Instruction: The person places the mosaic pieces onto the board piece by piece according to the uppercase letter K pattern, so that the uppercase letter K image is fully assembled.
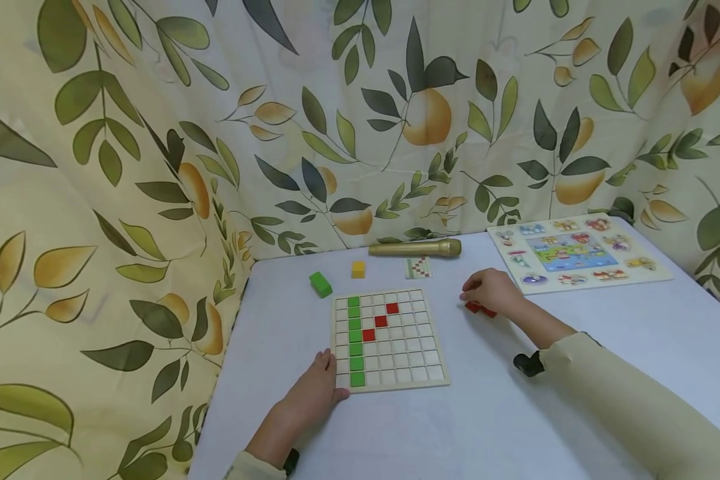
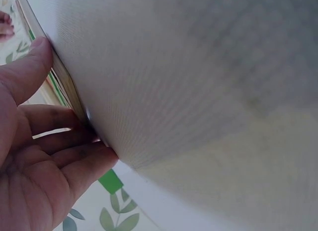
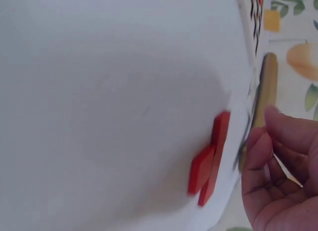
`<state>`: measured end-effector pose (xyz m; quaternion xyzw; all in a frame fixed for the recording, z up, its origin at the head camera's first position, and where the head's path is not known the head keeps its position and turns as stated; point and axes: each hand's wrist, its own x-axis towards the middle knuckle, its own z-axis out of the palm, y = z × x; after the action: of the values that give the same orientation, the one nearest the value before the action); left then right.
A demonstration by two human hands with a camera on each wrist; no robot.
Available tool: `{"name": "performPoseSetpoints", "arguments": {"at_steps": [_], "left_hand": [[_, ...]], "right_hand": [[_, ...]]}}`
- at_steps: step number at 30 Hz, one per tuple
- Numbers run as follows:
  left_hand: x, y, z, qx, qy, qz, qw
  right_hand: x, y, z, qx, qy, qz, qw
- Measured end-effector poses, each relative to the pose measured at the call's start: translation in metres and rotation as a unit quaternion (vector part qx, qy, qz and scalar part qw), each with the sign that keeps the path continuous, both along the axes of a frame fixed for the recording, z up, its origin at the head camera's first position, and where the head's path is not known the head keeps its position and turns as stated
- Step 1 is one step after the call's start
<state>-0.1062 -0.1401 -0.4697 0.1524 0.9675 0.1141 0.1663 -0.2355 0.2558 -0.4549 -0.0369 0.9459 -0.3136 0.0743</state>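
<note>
Red tiles (image 3: 202, 169) lie just beside the right hand (image 1: 493, 291); whether its curled fingers grip anything is unclear. The left hand (image 1: 309, 390), loosely extended, touches the grid board's (image 1: 403, 361) edge.

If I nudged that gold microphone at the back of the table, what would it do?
The gold microphone would probably roll, since its handle looks round. It might curve rather than go straight, because the head end looks wider.
</note>
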Motion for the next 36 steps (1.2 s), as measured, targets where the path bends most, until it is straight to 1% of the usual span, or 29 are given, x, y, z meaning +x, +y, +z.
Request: {"name": "performPoseSetpoints", "arguments": {"at_steps": [4, 8, 17, 23, 26, 31, 36], "left_hand": [[0.000, 0.001, 0.000, 0.004, -0.007, 0.008, 0.9999], [0.001, 0.001, 0.000, 0.002, -0.008, 0.013, 0.9999], [0.002, 0.001, 0.000, 0.006, 0.000, 0.003, 1.0000], [0.002, 0.002, -0.001, 0.004, 0.003, 0.002, 1.0000], [0.002, 0.001, -0.002, 0.007, 0.003, 0.003, 1.0000], [0.002, 0.001, -0.002, 0.006, 0.001, 0.003, 1.0000], [0.001, 0.001, -0.002, 0.001, 0.001, 0.001, 1.0000]], "right_hand": [[0.008, 0.016, 0.001, 0.005, -0.007, -0.008, 1.000], [0.014, 0.029, -0.001, -0.003, -0.018, -0.017, 1.000], [0.025, 0.047, -0.010, -0.019, -0.055, -0.034, 0.998], [0.026, 0.045, -0.014, -0.024, -0.071, -0.042, 0.996], [0.026, 0.042, -0.012, -0.020, -0.067, -0.043, 0.997], [0.026, 0.038, -0.012, -0.012, -0.048, -0.032, 0.998], [0.027, 0.036, -0.011, -0.017, -0.050, -0.029, 0.998]]}}
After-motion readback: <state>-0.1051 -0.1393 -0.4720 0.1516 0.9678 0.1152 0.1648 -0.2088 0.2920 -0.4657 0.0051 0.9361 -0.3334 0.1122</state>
